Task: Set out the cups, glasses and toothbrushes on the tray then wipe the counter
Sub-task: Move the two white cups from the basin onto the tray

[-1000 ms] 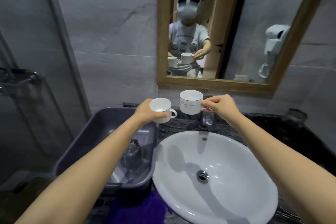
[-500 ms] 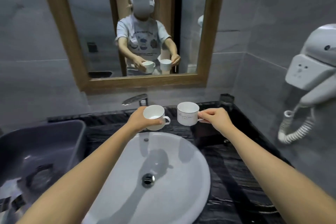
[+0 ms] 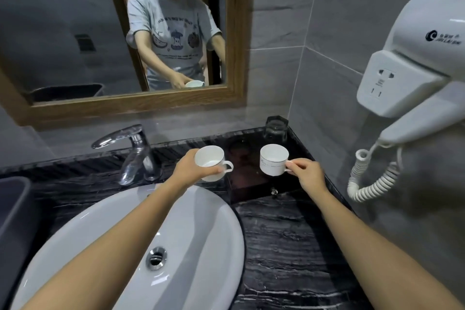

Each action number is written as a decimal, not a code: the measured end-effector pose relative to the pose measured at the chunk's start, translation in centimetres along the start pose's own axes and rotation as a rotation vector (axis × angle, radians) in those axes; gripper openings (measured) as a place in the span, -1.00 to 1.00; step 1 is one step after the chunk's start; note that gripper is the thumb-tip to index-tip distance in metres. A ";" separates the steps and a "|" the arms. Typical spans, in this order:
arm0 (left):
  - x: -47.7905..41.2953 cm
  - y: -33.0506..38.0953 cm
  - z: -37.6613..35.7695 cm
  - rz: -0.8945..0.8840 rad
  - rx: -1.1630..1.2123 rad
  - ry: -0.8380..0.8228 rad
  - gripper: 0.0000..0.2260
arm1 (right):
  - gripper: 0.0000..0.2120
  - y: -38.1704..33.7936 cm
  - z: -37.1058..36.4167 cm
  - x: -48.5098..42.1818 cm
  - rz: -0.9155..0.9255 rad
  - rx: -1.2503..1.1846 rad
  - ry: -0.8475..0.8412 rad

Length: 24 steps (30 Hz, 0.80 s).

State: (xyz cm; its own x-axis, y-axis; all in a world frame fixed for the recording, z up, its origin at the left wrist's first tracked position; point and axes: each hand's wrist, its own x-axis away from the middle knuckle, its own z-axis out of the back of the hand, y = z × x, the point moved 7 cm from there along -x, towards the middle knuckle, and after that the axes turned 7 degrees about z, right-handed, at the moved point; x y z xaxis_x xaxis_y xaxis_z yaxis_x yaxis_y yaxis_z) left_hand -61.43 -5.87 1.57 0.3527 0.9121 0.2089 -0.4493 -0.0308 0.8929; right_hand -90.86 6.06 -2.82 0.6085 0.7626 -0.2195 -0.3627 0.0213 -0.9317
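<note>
So two white cups, both in the air over the far right corner of the counter (image 3: pixel 289 246), neither set down yet. The left cup (image 3: pixel 210 162) sits in the left hand (image 3: pixel 187 170), fingers wrapped round its body and the handle poking out to the right. The right cup (image 3: pixel 273 160) hangs from the right hand (image 3: pixel 305 171), which only pinches the handle between thumb and fingertips. Both are upright, mouths up, and well apart from each other.

Under them is the dark glossy tray (image 3: pixel 251 195), pushed into the corner. A clear glass (image 3: pixel 275 129) stands at the back, on the tray or just behind it, I can't tell which.

What I'd worry about: that handle pinch on the right cup is a loose hold, so it could swing or land tilted if it comes down fast. It's also closest to the glass, and pushing it too far back means a clink. The left cup hovers about over the tray's left edge, so it could land half on the rim and tip toward the sink (image 3: pixel 196 234). The coiled cord of the hair dryer (image 3: pixel 415 58) hangs near the right forearm, easy to snag
</note>
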 end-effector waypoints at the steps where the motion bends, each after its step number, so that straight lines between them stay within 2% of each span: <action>1: -0.2 0.2 -0.5 -0.002 -0.009 -0.008 -0.59 | -0.89 0.5 0.3 -0.2 -0.002 0.001 0.005; 4: -0.9 0.2 -1.8 0.009 -0.022 -0.033 -0.54 | -0.88 1.1 0.7 -0.4 -0.001 0.033 0.010; 8: -1.1 0.3 -3.0 0.000 -0.016 -0.069 -0.62 | -0.90 1.6 0.9 -0.3 0.012 0.081 0.028; 12: -1.7 -0.3 -3.6 0.021 -0.026 -0.077 -0.52 | -0.91 2.1 0.9 -0.6 -0.010 0.140 0.040; 15: -1.7 -0.6 -3.7 0.034 -0.030 -0.077 -0.51 | -0.90 2.6 0.9 -1.0 -0.042 0.185 0.087; 19: -1.9 -1.3 -3.6 0.058 -0.047 -0.067 -0.30 | -0.85 2.4 1.2 -1.4 -0.112 0.220 0.192; 24: -1.9 -1.5 -3.6 0.053 -0.048 -0.067 -0.32 | -0.70 2.6 1.3 -2.3 -0.197 0.228 0.288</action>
State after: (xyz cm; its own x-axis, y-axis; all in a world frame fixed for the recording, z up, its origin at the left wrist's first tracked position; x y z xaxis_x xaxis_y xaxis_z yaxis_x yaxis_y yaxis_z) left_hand -64.37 -6.06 -1.59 0.3808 0.8804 0.2828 -0.5067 -0.0571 0.8602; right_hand -94.13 5.23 -4.40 0.8425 0.5187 -0.1455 -0.3472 0.3162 -0.8829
